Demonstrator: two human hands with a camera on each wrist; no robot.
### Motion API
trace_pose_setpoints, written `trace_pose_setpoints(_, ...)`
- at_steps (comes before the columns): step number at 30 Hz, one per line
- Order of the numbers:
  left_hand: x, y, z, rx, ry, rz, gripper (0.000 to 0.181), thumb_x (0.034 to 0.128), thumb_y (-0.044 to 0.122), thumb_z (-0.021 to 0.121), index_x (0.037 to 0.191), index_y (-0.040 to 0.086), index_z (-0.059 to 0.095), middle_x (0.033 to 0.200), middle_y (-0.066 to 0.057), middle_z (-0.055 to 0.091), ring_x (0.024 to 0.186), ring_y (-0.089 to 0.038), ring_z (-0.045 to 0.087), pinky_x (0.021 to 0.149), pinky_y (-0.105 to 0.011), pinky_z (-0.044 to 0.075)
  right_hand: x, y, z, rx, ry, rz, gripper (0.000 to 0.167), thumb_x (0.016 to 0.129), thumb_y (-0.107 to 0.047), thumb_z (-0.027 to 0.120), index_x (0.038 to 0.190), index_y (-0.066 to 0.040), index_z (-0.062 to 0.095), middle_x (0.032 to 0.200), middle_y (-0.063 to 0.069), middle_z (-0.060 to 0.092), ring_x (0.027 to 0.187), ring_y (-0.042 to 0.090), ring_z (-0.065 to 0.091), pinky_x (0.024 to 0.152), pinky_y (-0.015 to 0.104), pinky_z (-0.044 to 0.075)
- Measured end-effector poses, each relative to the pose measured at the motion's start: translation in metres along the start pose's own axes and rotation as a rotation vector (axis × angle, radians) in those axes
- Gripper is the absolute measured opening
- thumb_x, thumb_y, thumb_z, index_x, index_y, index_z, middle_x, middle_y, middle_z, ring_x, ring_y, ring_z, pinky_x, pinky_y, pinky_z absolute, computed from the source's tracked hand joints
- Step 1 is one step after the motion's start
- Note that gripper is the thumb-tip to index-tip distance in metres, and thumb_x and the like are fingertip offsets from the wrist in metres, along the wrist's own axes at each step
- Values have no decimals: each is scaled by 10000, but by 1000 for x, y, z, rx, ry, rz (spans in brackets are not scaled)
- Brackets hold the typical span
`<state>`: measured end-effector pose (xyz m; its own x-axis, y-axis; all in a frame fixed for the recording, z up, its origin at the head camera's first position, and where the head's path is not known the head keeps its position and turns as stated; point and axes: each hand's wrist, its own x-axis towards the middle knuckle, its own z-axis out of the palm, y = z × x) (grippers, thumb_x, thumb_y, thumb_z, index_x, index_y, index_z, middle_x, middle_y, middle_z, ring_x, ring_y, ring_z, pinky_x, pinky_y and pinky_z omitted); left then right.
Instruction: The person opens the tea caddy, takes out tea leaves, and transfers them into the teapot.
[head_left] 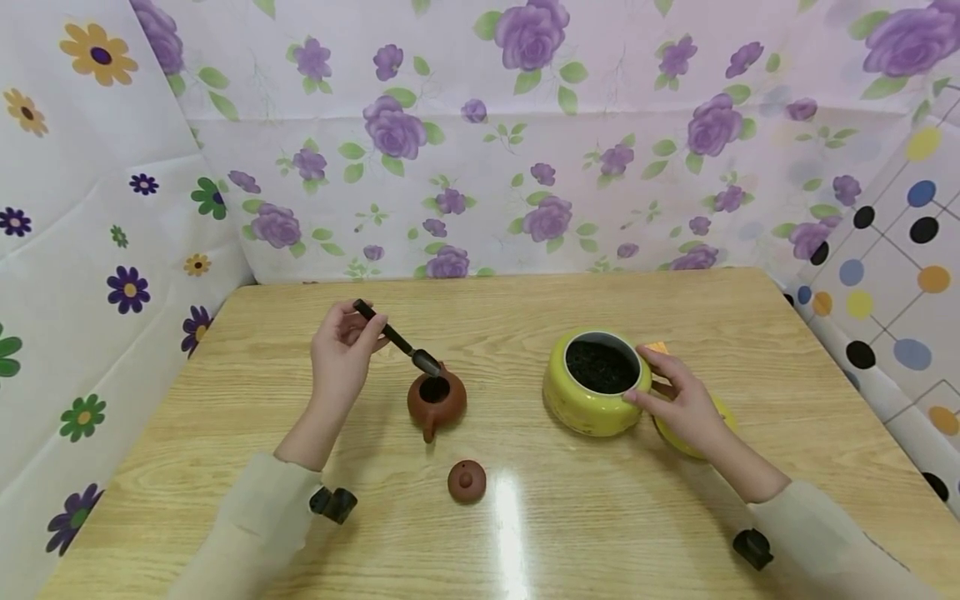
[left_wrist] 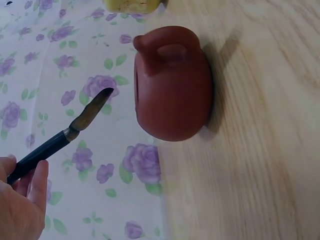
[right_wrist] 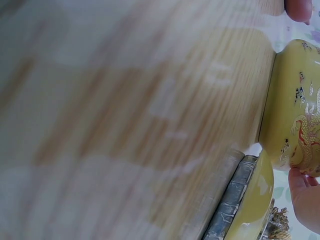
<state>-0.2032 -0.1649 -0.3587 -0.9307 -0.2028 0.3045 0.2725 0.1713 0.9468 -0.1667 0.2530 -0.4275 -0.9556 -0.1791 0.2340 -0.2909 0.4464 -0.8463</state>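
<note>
My left hand (head_left: 339,350) pinches the black handle of a small tea scoop (head_left: 426,362). The scoop's head tilts down over the open mouth of a reddish-brown clay teapot (head_left: 450,410); in the left wrist view it shows apart from the teapot (left_wrist: 175,105). Any tea in the scoop is too small to tell. The teapot's lid (head_left: 467,483) lies on the table in front of it. My right hand (head_left: 684,407) grips the right side of a yellow jar (head_left: 588,421) at its rim, thumb in front. Dark loose tea leaves (head_left: 600,364) fill much of the jar.
A yellow jar lid (head_left: 678,439) lies partly under my right forearm, its grey-lined edge showing in the right wrist view. Behind my right fingers a small orange thing (head_left: 657,347) peeks out. Flowered cloth (head_left: 450,200) walls the back of the wooden table (head_left: 585,517).
</note>
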Motion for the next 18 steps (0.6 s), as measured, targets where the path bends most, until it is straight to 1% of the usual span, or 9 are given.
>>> trace_pose_setpoints(3,1,5,5,-27,-3,22,232,909,62,627,1094,-43,537,896,-24,597,800,-50,644,739,-234,581,0,0,0,2,0,2,646,877,-104,688,1437,-6,380,1412,209,406,1139,-153,381,882,17,408)
trace_pose_setpoints(7,2,11,12,-52,-10,44,228,906,60,629,1090,-43,541,882,-1,594,790,-61,643,737,-241,584,-1,0,0,4,-2,5,647,877,-102,687,1436,-2,378,1413,210,404,1142,-155,377,884,16,406)
trace_pose_setpoints(13,5,18,25,-120,-24,52,200,899,45,636,1059,-29,541,879,-9,597,790,-78,642,741,-265,588,-1,-1,0,-3,-1,12,649,877,-110,689,1437,-4,378,1420,208,402,1139,-169,369,885,11,402)
trace_pose_setpoints(18,8,24,36,-138,-42,64,206,906,61,633,1072,-15,537,894,-28,582,808,-87,642,752,-265,587,-1,-2,0,-4,-1,11,645,877,-112,689,1435,-5,382,1419,207,403,1138,-170,371,885,14,404)
